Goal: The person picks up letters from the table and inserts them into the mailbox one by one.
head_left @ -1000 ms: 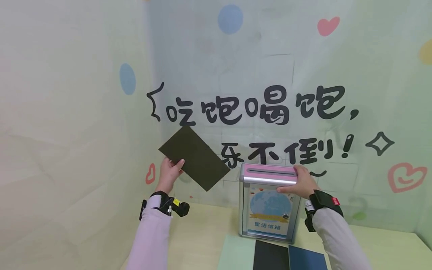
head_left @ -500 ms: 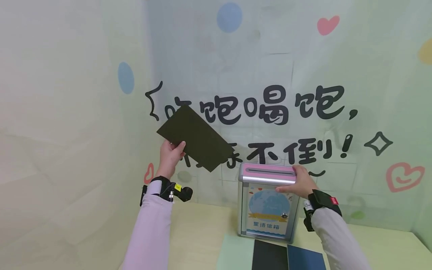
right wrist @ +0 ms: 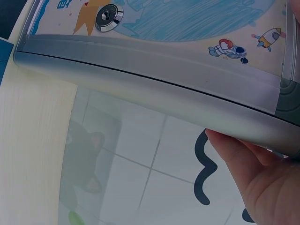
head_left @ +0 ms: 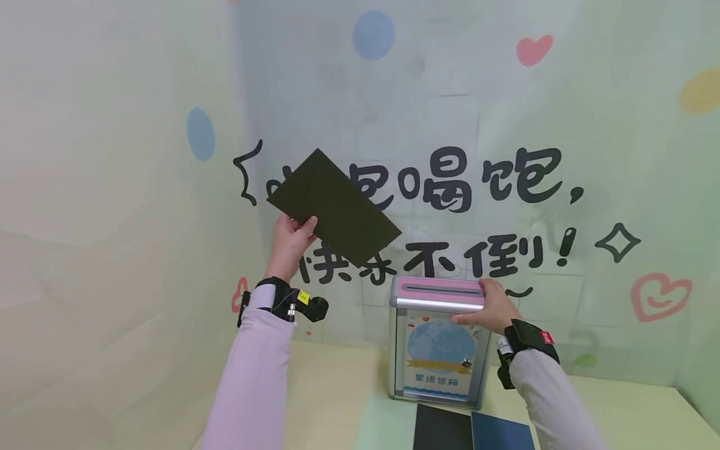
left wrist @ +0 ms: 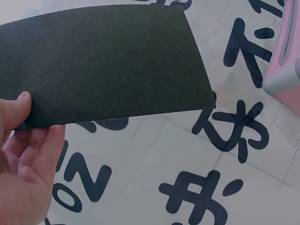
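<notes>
Person's L hand [head_left: 289,247] pinches a dark card [head_left: 335,209] near its lower L edge, thumb on the near face. Card is tilted in mid-air, above & L of a slotted box [head_left: 441,350], apart from it. R hand [head_left: 495,307] grips the box's upper R corner, thumb across the front. Box stands upright on a pale table [head_left: 326,375]; in front, side by side: pale green sheet [head_left: 387,425], black sheet [head_left: 442,429], blue sheet [head_left: 502,432]. Wall [head_left: 315,94] behind w/ Chinese lettering.
</notes>
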